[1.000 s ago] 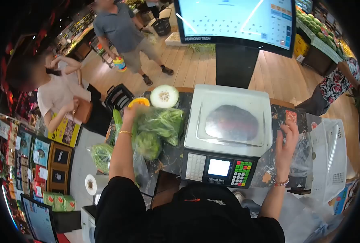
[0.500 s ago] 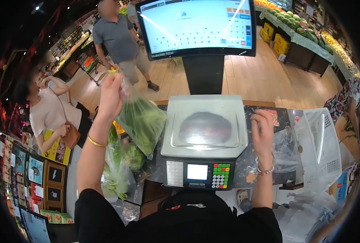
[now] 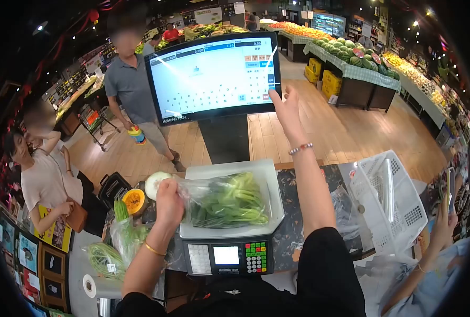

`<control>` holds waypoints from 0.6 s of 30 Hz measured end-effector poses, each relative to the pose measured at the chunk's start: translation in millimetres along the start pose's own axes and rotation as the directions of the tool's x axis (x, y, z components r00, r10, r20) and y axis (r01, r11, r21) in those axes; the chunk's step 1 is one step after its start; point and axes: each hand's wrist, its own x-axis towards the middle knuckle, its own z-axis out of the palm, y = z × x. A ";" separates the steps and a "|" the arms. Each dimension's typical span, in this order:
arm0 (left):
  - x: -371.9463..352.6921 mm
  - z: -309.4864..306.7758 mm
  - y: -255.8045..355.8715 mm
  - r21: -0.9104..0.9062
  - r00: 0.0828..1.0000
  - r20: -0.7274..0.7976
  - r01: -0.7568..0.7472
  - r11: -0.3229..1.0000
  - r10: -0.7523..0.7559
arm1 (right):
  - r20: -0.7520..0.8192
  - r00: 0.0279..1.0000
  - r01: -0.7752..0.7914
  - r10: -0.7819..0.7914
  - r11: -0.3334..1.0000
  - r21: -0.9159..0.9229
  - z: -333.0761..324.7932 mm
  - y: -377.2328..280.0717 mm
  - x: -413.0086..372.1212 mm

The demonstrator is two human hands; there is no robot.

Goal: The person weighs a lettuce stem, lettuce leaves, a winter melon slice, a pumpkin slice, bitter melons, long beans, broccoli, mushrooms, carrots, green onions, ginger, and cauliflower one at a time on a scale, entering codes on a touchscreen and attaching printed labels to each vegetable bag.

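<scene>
My left hand (image 3: 170, 205) is closed around the gathered neck of a clear plastic bag of leafy green vegetables (image 3: 229, 202). The bag lies on the pan of a weighing scale (image 3: 276, 211), which has a lit display and keypad in front. Raised ahead, my right hand (image 3: 289, 113) is at the lower right edge of the touch screen (image 3: 206, 79), fingers apart and holding nothing. Left of the scale, near my left hand, are a round pale vegetable (image 3: 157, 185) and a cut pumpkin (image 3: 134, 201).
More bagged greens (image 3: 127, 238) and a roll of plastic bags (image 3: 90, 286) lie to the left. A white basket (image 3: 388, 206) stands at right beside loose plastic film (image 3: 346, 211). People stand across the counter, and another person's arm (image 3: 428, 248) is at far right.
The bag of greens has come down from the raised left hand onto the scale. My right hand has moved from beside the scale up to the screen. The view has shifted rightward and up.
</scene>
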 end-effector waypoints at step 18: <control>-78.4 -63.4 11.6 0.497 0.990 -0.079 -0.066 0.865 0.121 | 0.106 0.987 -0.142 0.121 0.963 0.227 14.0 44.3 26.6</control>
